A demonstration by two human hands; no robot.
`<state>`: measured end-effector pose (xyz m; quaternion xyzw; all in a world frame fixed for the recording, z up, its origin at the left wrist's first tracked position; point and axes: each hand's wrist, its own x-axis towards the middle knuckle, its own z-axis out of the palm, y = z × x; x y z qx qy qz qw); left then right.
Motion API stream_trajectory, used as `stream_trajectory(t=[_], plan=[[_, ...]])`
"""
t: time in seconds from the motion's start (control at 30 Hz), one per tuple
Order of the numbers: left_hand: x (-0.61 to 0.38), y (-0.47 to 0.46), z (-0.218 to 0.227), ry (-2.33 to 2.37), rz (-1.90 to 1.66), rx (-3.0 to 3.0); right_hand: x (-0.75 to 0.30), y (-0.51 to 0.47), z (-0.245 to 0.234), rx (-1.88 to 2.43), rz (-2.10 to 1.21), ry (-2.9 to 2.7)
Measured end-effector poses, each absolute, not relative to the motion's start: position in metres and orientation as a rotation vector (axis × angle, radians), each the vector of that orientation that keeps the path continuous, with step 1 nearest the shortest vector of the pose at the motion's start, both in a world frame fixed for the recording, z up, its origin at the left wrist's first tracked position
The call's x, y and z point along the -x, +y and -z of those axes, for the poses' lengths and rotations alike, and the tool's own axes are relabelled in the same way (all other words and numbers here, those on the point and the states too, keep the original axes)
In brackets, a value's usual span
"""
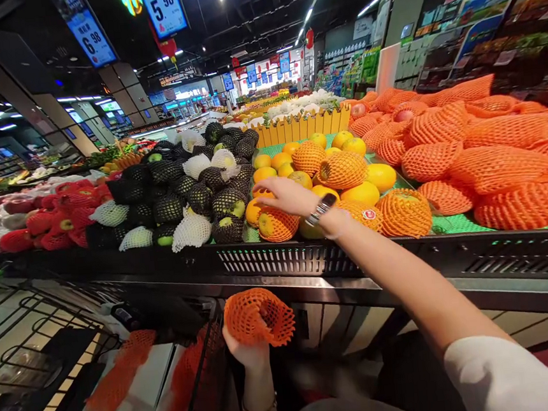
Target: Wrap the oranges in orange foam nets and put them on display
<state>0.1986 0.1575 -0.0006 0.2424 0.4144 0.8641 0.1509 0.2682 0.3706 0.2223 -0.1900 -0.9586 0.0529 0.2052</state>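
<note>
Left hand [249,355] is gripping an orange foam net [251,315] from below, fingers wrapped round it. No fruit visible in it afaict. It's held in front of & below the counter's [338,284] front edge, approx. mid. Right hand [283,195] is open, palm down over the front of the orange [377,177] pile; can't tell if fingertips touch anything. Some oranges are bare, some netted, all behind the slatted black rim [269,263] on the counter's front edge. L of them: green fruit in black nets [169,208] w/ a few white ones; toward the R end, fruit in orange netting [505,166]. Wire cart [23,304] at lower L.

Risks imo: the pile's round & loose, so a bump or pulling a low one could send some rolling over that low rim. Foam net's light, so a slack grip = dropped.

Text: hanging price signs say 6.98 [91,42] & 5.98 [163,10], the latter w/ 青苹果 (green apple). Red sticker [369,214] on one netted orange, too small to read. No brands legible.
</note>
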Motion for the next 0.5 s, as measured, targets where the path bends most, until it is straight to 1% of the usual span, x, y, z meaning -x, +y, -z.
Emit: stream_trajectory(t=[0.1,0.2,0.3,0.4,0.5], plan=[[-0.199,0.156,0.009,1.204,-2.612,-0.529,-0.22,0.377,-0.23,0.653,-0.124,-2.878],[-0.197,0.155,0.016,1.22,-2.726,-0.411,-0.187,0.374,-0.216,0.817,-0.074,-2.943],[-0.193,0.156,0.014,1.187,-2.789,-0.397,-0.174,0.367,-0.199,0.942,-0.004,-2.882],[-0.191,0.161,0.006,1.182,-2.748,-0.459,-0.174,0.363,-0.191,0.977,0.023,-2.831],[-0.191,0.167,-0.001,1.163,-2.671,-0.557,-0.178,0.364,-0.193,0.916,0.003,-2.825]])
